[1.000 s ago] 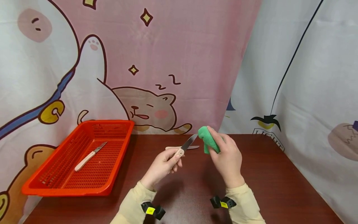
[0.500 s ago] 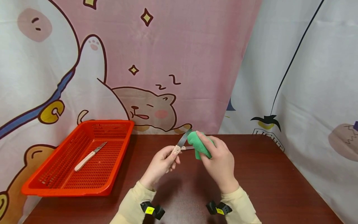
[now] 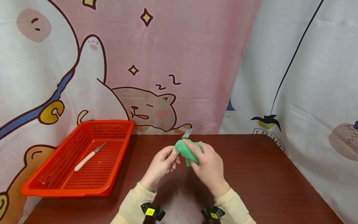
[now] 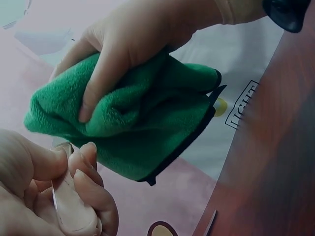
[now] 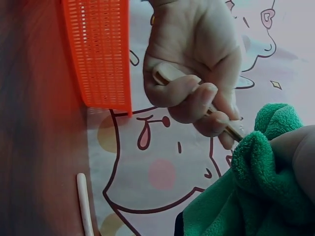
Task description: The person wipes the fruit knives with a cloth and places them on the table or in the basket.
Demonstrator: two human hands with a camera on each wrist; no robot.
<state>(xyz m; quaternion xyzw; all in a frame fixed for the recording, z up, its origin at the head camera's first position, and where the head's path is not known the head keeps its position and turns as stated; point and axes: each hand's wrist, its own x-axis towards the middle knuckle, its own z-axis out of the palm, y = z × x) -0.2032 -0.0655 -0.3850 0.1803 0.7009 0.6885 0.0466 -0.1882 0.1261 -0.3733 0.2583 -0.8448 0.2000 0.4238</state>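
Note:
My left hand [image 3: 160, 165] grips a small knife [image 3: 187, 133] by its pale handle [image 4: 74, 206], with the blade pointing up and away. In my right hand [image 3: 210, 168] is a folded green cloth [image 3: 186, 151], pinched over the blade near the handle. Only the blade's far end shows beyond the cloth in the head view; the rest is covered. The left wrist view shows the cloth's dark-edged corner [image 4: 152, 179] hanging down. A second knife lies on the table behind the hands, its pale handle [image 5: 84, 204] visible in the right wrist view.
To the left stands a red plastic basket [image 3: 68, 192] with perforated walls, holding one pale-handled knife [image 3: 90, 157]. The dark reddish-brown table [image 3: 268, 174] ends at a printed cartoon curtain [image 3: 195, 62] behind and on the right.
My right hand has moved left and slightly down, sliding the cloth from the blade's tip to near its handle. The left hand shifted slightly left, still gripping the knife.

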